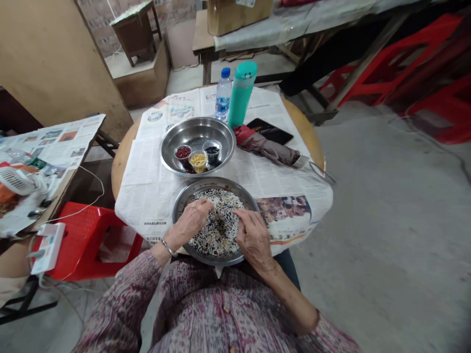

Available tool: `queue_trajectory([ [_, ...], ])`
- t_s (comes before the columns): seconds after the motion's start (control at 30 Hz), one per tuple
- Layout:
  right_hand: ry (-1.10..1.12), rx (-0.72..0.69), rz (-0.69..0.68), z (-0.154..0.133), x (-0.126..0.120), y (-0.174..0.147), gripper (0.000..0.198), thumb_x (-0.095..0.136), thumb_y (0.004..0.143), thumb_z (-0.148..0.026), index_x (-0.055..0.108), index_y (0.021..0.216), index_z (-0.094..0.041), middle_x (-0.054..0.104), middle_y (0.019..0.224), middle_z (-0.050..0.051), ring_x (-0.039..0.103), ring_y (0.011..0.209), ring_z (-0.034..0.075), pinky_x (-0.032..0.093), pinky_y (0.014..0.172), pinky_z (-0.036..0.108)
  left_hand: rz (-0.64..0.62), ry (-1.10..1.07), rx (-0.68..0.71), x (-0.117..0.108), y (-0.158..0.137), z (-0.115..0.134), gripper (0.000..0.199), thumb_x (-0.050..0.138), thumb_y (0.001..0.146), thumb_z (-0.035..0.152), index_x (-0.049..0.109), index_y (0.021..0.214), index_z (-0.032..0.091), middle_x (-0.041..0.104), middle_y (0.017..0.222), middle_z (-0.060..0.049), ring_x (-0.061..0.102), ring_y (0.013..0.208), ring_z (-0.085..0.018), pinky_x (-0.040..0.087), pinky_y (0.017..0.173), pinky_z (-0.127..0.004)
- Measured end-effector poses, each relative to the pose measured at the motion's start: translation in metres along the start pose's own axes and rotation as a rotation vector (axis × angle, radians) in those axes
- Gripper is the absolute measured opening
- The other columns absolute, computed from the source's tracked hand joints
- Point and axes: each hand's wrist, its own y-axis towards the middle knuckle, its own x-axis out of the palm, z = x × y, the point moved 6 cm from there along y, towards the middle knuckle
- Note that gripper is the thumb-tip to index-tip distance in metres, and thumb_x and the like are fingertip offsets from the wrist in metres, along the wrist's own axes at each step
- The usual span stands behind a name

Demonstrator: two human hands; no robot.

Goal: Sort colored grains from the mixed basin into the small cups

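Note:
A steel basin (253,206) at the table's near edge holds a mix of white, black and yellow grains and beans (217,240). My left hand (193,219) is over its left side, fingertips pinched together; anything between them is too small to name. Over the right side, my right hand (253,238) is closed, with thumb and index finger drawn together, and what they hold cannot be made out. Just beyond stands a second steel basin (172,135) with three small clear cups: red beans (183,152), yellow beans (198,160) and black beans (212,150).
Newspaper (147,181) covers the round table. Behind the far basin stand a water bottle (223,95) and a turquoise flask (242,95). A folded umbrella (270,147) and a dark tablet (274,130) lie to the right. A red stool (83,240) with a power strip (48,248) is at left.

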Motion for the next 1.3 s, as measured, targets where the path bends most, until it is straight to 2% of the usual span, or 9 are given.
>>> queue_trajectory([
  [0.2,0.021,-0.002,0.024,0.001,-0.001,-0.001,0.039,0.039,0.094,-0.009,0.064,0.121,-0.021,0.07,0.11,0.011,0.062,0.104,0.025,0.052,0.095,0.044,0.098,0.095,-0.075,-0.005,0.009,0.003,0.034,0.057,0.097,0.024,0.058,0.131,0.02,0.062,0.133,-0.01,0.054,0.122,-0.026,0.045,0.109,-0.043],
  [0.37,0.051,0.017,0.054,0.004,-0.001,-0.003,0.035,0.04,0.098,-0.014,0.062,0.124,-0.022,0.068,0.114,0.011,0.061,0.109,0.024,0.052,0.097,0.044,-0.011,0.144,0.035,0.02,0.017,0.035,0.087,0.082,0.074,0.052,0.044,0.146,0.022,0.04,0.154,-0.014,0.041,0.135,-0.036,0.044,0.109,-0.053],
  [0.5,0.017,0.031,0.071,0.005,-0.001,-0.003,0.034,0.04,0.1,-0.02,0.061,0.127,-0.022,0.065,0.119,0.013,0.059,0.113,0.026,0.051,0.098,0.046,-0.094,0.157,0.205,0.036,0.022,0.053,0.052,0.072,0.087,0.038,0.056,0.133,0.019,0.046,0.148,-0.012,0.043,0.133,-0.032,0.043,0.108,-0.05],
  [0.63,-0.007,0.028,0.067,0.004,0.0,-0.002,0.033,0.041,0.101,-0.019,0.06,0.127,-0.021,0.065,0.119,0.013,0.059,0.113,0.025,0.051,0.098,0.045,-0.164,0.104,0.313,0.036,0.018,0.051,0.018,0.052,0.098,0.016,0.066,0.11,0.015,0.063,0.116,-0.009,0.057,0.111,-0.021,0.045,0.107,-0.039],
  [0.77,0.006,0.025,0.064,0.003,-0.001,-0.002,0.034,0.04,0.1,-0.016,0.059,0.128,-0.021,0.064,0.12,0.012,0.06,0.115,0.023,0.052,0.099,0.042,-0.131,0.098,0.236,0.016,0.001,0.029,0.025,0.046,0.096,0.004,0.068,0.1,0.017,0.066,0.103,-0.005,0.058,0.098,-0.019,0.048,0.102,-0.038],
  [0.87,0.018,0.032,0.063,0.003,-0.001,-0.002,0.035,0.04,0.1,-0.016,0.06,0.128,-0.022,0.064,0.121,0.012,0.06,0.115,0.023,0.052,0.1,0.042,-0.002,0.131,0.105,-0.004,-0.023,0.014,0.025,0.054,0.094,0.009,0.065,0.114,0.021,0.059,0.128,-0.006,0.051,0.118,-0.025,0.047,0.105,-0.043],
  [1.03,0.015,0.035,0.05,0.003,0.0,-0.002,0.033,0.042,0.1,-0.016,0.061,0.127,-0.02,0.065,0.12,0.012,0.061,0.114,0.024,0.053,0.099,0.044,-0.06,0.119,-0.09,-0.006,-0.058,0.011,0.07,0.081,0.079,0.031,0.045,0.139,0.025,0.046,0.134,-0.011,0.049,0.121,-0.031,0.052,0.099,-0.048],
  [1.17,0.012,0.027,0.039,0.004,0.001,-0.004,0.033,0.042,0.1,-0.016,0.061,0.126,-0.02,0.065,0.12,0.013,0.061,0.114,0.024,0.053,0.1,0.044,-0.163,-0.005,-0.054,0.015,-0.05,0.031,0.022,0.057,0.095,0.013,0.057,0.116,0.02,0.054,0.115,-0.007,0.057,0.103,-0.02,0.054,0.093,-0.034],
  [1.3,0.0,0.013,0.055,0.005,0.0,-0.005,0.033,0.042,0.099,-0.016,0.061,0.126,-0.019,0.065,0.119,0.013,0.061,0.113,0.024,0.053,0.098,0.044,-0.099,-0.047,0.035,0.028,-0.017,0.041,0.022,0.041,0.1,0.008,0.062,0.104,0.017,0.059,0.1,-0.006,0.058,0.094,-0.018,0.053,0.089,-0.031],
])
